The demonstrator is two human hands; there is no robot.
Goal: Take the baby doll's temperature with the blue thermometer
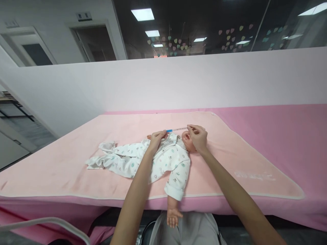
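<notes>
A slim, clear thermometer point(180, 129) with a blue end is held level between my two hands. My left hand point(157, 139) pinches it by the blue end, and my right hand point(198, 136) has its fingers closed around the other end. Beneath my hands a baby doll point(170, 158) lies on its back, dressed in a white suit with small prints. Its head point(187, 141) is partly hidden behind my right hand. One doll arm point(173, 211) hangs over the near edge of the table, and the legs stretch to the left.
A peach mat point(222, 173) with a pale border covers part of the pink tabletop point(288, 136). A white wall point(163, 85) rises at the far side, with dark glass point(204, 30) above. At the lower left curves a grey metal rail point(51, 221).
</notes>
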